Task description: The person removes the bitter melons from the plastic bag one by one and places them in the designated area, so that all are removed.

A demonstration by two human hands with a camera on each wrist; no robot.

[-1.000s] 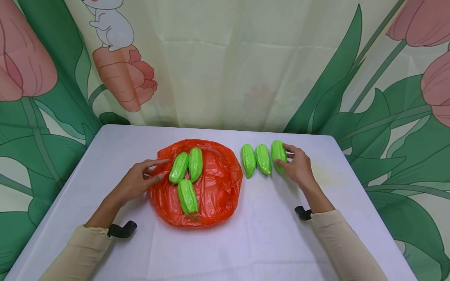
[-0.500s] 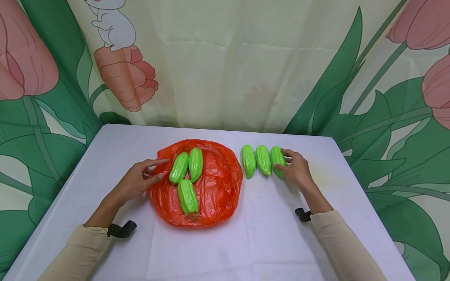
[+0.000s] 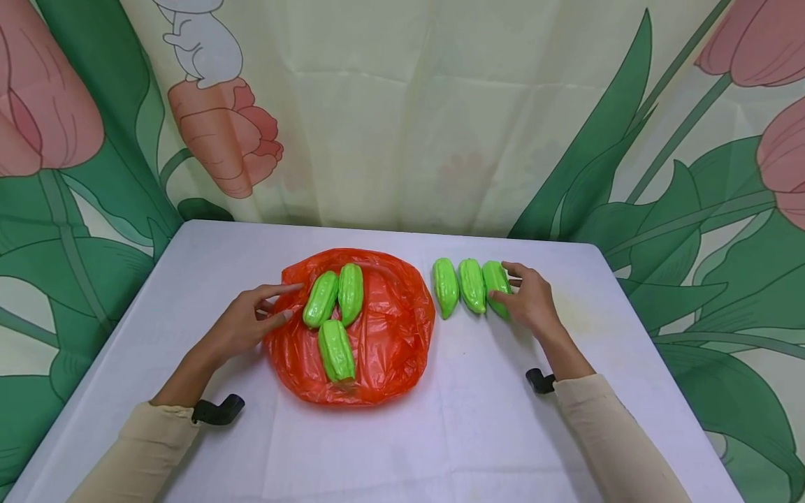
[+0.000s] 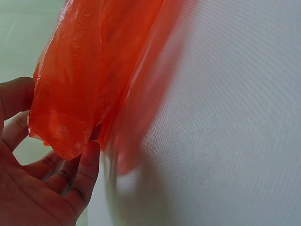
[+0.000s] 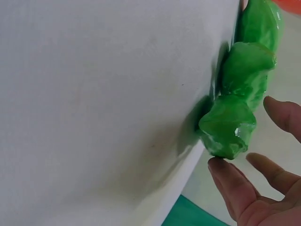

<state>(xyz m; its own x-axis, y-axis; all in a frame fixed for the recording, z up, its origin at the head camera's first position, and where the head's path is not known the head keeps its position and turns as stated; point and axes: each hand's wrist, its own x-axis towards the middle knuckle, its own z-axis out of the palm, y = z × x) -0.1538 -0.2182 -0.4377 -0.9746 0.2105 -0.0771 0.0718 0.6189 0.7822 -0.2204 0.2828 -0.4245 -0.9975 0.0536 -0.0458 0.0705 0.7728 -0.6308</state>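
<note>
My left hand rests at the left edge of a red plastic bag, fingers extended and apart from the thumb. In the left wrist view, fingertips touch the bag's thin, crinkled side. Three glossy, ridged green gourds lie in the bag, one below the other two. To the right stand three more in a row: a left one, a middle one and a right one. My right hand is around the right gourd, a fingertip at its end and the thumb apart from it.
A white cloth covers the table, whose far edge meets a printed curtain with tulips and a rabbit on a carrot. Black wrist cameras sit by both beige sleeves.
The right hand has brought the right gourd nearer, beside the middle one, and its fingers have loosened. The left hand and the bag have stayed in place.
</note>
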